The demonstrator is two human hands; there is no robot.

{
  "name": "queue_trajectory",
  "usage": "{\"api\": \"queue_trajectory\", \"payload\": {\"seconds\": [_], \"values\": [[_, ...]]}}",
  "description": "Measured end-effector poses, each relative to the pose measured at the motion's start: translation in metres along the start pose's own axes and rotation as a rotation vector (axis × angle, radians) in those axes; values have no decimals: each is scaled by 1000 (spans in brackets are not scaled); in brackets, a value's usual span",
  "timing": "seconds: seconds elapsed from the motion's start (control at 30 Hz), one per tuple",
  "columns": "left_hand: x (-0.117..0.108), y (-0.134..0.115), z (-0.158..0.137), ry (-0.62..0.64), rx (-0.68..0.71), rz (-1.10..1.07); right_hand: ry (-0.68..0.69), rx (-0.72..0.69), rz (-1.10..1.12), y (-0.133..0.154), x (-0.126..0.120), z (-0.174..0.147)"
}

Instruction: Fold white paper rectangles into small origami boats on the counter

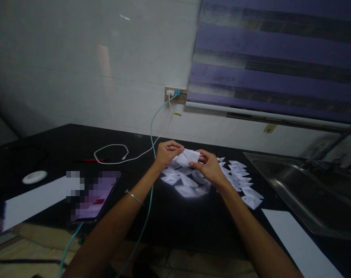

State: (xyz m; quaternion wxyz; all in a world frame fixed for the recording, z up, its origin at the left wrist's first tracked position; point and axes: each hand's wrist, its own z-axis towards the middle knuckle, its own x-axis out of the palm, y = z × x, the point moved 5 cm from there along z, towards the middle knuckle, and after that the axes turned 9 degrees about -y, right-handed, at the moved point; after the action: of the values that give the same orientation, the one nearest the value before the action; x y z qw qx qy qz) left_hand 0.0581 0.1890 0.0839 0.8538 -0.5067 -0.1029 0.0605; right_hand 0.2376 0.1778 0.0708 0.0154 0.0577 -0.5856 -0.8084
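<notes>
A small folded piece of white paper (189, 155) is held up between both hands above the black counter. My left hand (167, 154) pinches its left edge between thumb and fingers. On the other side, my right hand (208, 166) grips the right edge, thumb in front and fingers behind. Just below lie several folded white paper pieces (188, 190) in a loose cluster, partly hidden by the hands. To the right, another group of folded paper pieces (243, 179) is lined up in rows.
A stainless sink (291, 200) with a faucet is at the right, beside a white paper strip (297, 239). At left are a phone (98, 197), another paper strip (39, 199), a round white object (34, 177) and a red pen-like item (94, 160). Cables (151, 185) cross the black counter (161, 227).
</notes>
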Motion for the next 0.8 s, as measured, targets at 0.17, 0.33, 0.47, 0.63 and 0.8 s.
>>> {"api": "queue_trajectory", "payload": {"seconds": [0.17,0.33,0.47,0.63,0.8], "values": [[4,0,-2,110,-76,-7,-36,18,-19,-5,-6,3],[5,4,2,249,-94,-1,-56,25,-5,-8,-10,6],[-1,5,8,197,33,53,-135,-68,-8,0,-16,7],[4,16,3,200,-162,-63,-216,-169,-109,-1,-20,9],[17,21,-5,263,-282,-217,-226,-284,-194,-9,-18,10]]}}
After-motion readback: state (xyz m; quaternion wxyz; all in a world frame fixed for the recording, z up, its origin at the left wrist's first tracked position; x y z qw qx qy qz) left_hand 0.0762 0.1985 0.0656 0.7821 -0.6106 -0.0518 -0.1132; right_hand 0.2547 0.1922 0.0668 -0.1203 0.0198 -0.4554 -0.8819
